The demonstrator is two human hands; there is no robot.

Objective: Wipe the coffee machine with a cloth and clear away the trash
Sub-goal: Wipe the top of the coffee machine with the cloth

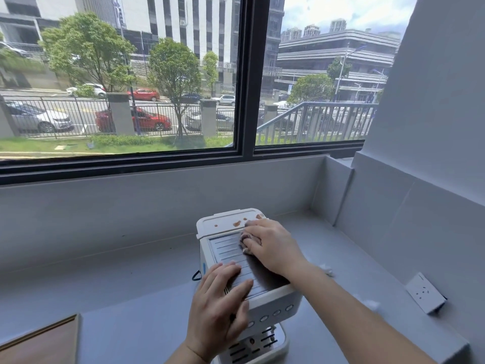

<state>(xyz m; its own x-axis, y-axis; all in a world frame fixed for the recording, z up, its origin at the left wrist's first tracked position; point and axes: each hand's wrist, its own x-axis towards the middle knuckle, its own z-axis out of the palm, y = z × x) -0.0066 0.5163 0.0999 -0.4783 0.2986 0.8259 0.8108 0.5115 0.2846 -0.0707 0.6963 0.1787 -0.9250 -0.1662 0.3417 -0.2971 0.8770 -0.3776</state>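
Observation:
A white coffee machine [225, 248] stands on the grey counter [131, 279] below the window. Its top has a ribbed metal plate, and brown stains [237, 223] mark the white lid at the back. My right hand [273, 245] presses a crumpled, stained cloth [246, 241] onto the far right of the top, next to the stains. My left hand [223, 298] lies flat, fingers spread, on the front left of the top and holds nothing. White crumpled scraps [326, 269] lie on the counter right of the machine, partly hidden behind my right forearm.
A white wall socket [425, 292] sits low on the right wall, with another pale scrap [372, 304] close to it. A brown board or box [44, 340] occupies the counter's near left corner. A black cable [196, 275] loops out at the machine's left side.

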